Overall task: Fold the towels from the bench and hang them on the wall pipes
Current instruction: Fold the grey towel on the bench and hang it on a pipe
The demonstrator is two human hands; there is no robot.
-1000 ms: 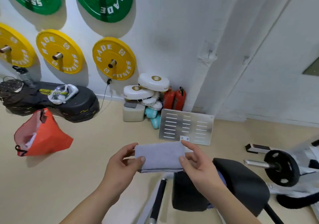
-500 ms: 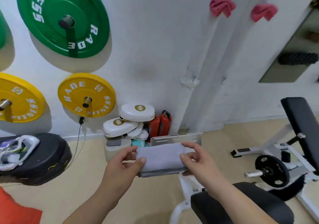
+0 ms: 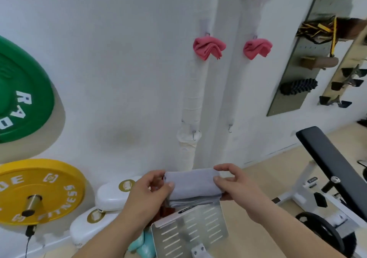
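A folded grey towel (image 3: 192, 186) is held flat in front of me, low in the view. My left hand (image 3: 148, 194) pinches its left end, and my right hand (image 3: 236, 186) pinches its right end. Two white vertical wall pipes (image 3: 193, 102) (image 3: 238, 91) run up the wall just beyond the towel. A folded pink towel (image 3: 208, 47) hangs on a hook on the left pipe, and a second pink towel (image 3: 257, 48) hangs on the right pipe. Lower down, a bare hook (image 3: 194, 136) shows on the left pipe and another bare hook (image 3: 230, 127) on the right one.
Green (image 3: 21, 91) and yellow (image 3: 39, 190) weight plates are mounted on the wall at left. White cases (image 3: 111, 196) and a slotted metal plate (image 3: 190, 234) sit on the floor below my hands. A black padded bench (image 3: 333, 164) on a white frame stands at right, below a wall mirror (image 3: 303, 63).
My view has tilted up and to the right, bringing the wall pipes and pink towels into sight. Both hands keep hold of the grey towel, now closer to the pipes.
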